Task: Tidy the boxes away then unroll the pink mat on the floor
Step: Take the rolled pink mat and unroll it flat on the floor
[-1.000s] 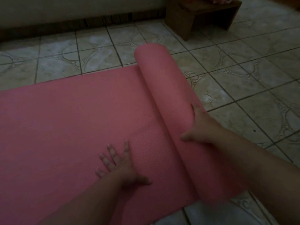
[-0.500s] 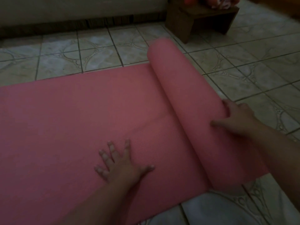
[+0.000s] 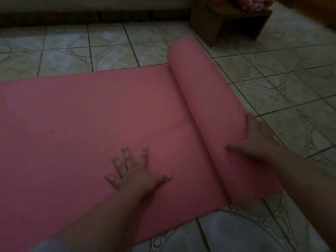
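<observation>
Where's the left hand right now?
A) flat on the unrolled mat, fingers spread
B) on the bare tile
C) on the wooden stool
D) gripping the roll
A: the left hand lies palm-down on the flat part of the mat, fingers spread, while the right hand is the one on the roll.

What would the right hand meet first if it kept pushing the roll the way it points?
Likely nothing soon: the right hand rests on the roll, and bare tile lies beyond it. The wooden stool sits further off, seemingly to one side, though depth is unclear.
</observation>
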